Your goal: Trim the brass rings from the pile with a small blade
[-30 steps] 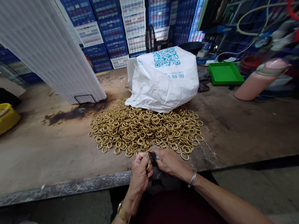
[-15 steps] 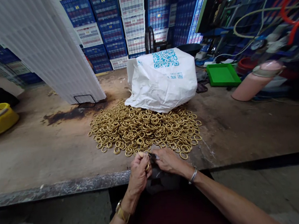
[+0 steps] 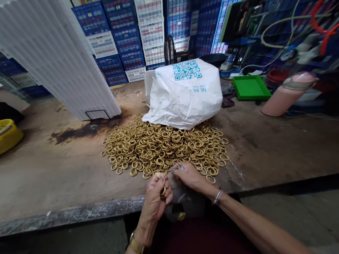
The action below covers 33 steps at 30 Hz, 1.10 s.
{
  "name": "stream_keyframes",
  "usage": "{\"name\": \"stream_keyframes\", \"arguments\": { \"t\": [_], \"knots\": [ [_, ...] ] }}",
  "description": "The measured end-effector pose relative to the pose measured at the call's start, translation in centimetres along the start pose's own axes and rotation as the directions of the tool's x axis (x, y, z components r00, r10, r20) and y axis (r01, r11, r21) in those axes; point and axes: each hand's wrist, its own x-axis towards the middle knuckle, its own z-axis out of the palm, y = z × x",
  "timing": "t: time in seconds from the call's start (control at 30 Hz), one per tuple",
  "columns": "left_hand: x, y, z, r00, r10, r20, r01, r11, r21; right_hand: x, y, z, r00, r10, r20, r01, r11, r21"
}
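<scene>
A broad pile of brass-coloured rings (image 3: 159, 144) lies on the worn table in front of me. My left hand (image 3: 156, 194) is closed at the pile's near edge, with brass rings (image 3: 163, 191) held in its curled fingers. Just to its right, my right hand (image 3: 190, 177) has its fingers pinched together beside the nearest rings. A small greyish bit shows at those fingertips, too unclear to name. Below the hands, over my lap, a small blurred gold-coloured piece (image 3: 181, 216) appears. A white printed sack (image 3: 184, 97) lies on its side behind the pile, rings spread before its mouth.
On the left stand a yellow tub (image 3: 1, 139) and a tall white corrugated panel (image 3: 61, 61) in a wire stand. To the right are a green tray (image 3: 251, 88) and a pink bottle (image 3: 286, 95). Stacked blue and white crates (image 3: 128, 39) fill the back.
My right hand has drawn slightly away from the left, and the dark tool seen between them no longer shows clearly. A blurred gold-coloured piece has appeared below the hands.
</scene>
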Motion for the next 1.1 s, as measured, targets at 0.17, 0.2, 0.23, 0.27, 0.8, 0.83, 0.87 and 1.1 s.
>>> {"name": "stream_keyframes", "arguments": {
  "t": [0.17,0.2,0.23,0.27,0.8,0.83,0.87,1.1],
  "knots": [
    [1.3,-0.5,-1.3,0.996,-0.066,-0.057,0.054,0.98,-0.192,-0.4,-0.4,0.7,0.997,0.075,0.032,-0.081,0.952,0.295],
    [1.5,-0.6,-1.6,0.994,-0.089,-0.067,0.071,0.969,-0.236,-0.4,-0.4,0.7,0.997,0.074,0.018,-0.076,0.95,0.304],
    [1.7,-0.7,-1.7,0.991,-0.11,-0.076,0.086,0.958,-0.273,-0.4,-0.3,0.8,0.997,0.076,0.005,-0.074,0.947,0.312],
    [1.8,-0.7,-1.8,0.988,-0.127,-0.084,0.097,0.95,-0.298,-0.4,-0.2,0.8,0.997,0.079,-0.003,-0.074,0.944,0.323],
    [-4.7,-4.3,-5.8,0.846,-0.511,-0.152,0.533,0.803,0.268,0.4,0.0,0.5,0.98,-0.18,-0.086,0.134,0.914,-0.384],
    [-4.5,-5.0,-6.7,0.825,-0.521,-0.219,0.564,0.787,0.251,0.4,-0.2,0.6,0.981,-0.181,-0.064,0.136,0.89,-0.436],
    [-4.2,-5.8,-7.5,0.805,-0.511,-0.301,0.581,0.783,0.223,0.5,-0.3,0.8,0.982,-0.182,-0.048,0.138,0.869,-0.475],
    [-0.3,-10.3,-7.9,0.834,-0.352,-0.425,0.468,0.859,0.207,0.7,-0.7,1.7,0.984,-0.172,-0.038,0.116,0.794,-0.597]
  ]
}}
